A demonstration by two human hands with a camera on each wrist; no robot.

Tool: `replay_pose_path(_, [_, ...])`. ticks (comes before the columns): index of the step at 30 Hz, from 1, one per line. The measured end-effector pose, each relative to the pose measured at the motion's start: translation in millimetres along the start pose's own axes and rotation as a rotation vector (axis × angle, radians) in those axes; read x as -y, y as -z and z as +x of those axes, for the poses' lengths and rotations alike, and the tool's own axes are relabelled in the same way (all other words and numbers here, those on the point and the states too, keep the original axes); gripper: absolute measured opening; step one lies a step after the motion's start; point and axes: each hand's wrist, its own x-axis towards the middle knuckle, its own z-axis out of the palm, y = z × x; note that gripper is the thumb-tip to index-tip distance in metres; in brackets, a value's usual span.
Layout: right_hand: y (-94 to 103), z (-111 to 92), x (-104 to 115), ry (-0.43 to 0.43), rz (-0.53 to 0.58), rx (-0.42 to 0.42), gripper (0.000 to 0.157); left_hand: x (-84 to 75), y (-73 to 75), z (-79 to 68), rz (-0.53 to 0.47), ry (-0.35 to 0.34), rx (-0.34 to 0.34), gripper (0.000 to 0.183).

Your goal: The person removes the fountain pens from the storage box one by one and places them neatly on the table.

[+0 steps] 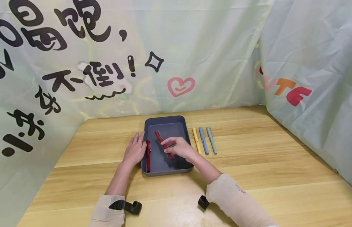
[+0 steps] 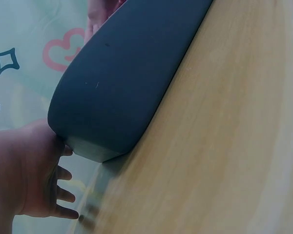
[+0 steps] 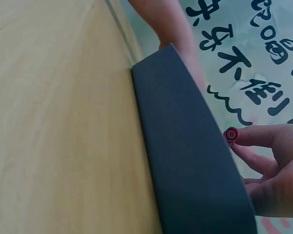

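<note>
A dark blue-grey rectangular tray stands on the wooden table. Along its left wall lies one dark red pen with a clip. My right hand pinches a second red pen between thumb and fingertips, over the tray's middle and tilted. In the right wrist view that pen shows end-on, just above the tray's rim. At the tray's left side rests my left hand, its fingers extended along the wall. The left wrist view shows this hand beside the tray's outer corner, fingers spread.
To the right of the tray lie a yellow pen, a blue pen and a teal pen, side by side. Printed cloth hangs behind the table and along its sides.
</note>
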Motion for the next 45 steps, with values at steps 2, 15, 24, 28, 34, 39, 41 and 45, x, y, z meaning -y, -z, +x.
replay_pose_path(2, [2.9,-3.1,3.0,0.010,0.006,0.002,0.028,-0.2,0.0,-0.2,-0.002,0.000,0.001,0.054])
replay_pose_path(15, [22.5,-13.6,5.7,0.036,0.044,-0.016,0.027,1.4,0.4,0.2,-0.004,-0.009,0.002,0.054])
replay_pose_path(24, [37.4,-20.9,4.2,0.051,0.009,-0.033,0.028,0.3,0.5,-0.3,-0.001,-0.012,-0.001,0.054])
replay_pose_path(28, [45.0,-24.7,3.6,0.061,-0.004,-0.037,0.029,1.3,-0.4,0.1,-0.006,-0.016,-0.004,0.054])
replay_pose_path(34, [54.8,-32.4,4.8,0.066,-0.029,-0.044,0.031,0.4,-0.1,-0.3,-0.013,-0.019,-0.007,0.054])
replay_pose_path(39, [61.3,-36.4,2.7,0.054,-0.021,-0.056,0.031,0.0,0.5,-1.0,-0.013,-0.018,-0.003,0.054])
replay_pose_path(41, [64.5,-35.0,-2.4,0.053,-0.023,-0.067,0.031,-0.1,0.9,-1.4,-0.015,-0.017,-0.002,0.054])
replay_pose_path(45, [71.0,-36.8,-5.3,0.053,-0.040,-0.086,0.032,-0.4,0.7,-1.4,-0.017,-0.016,-0.002,0.054])
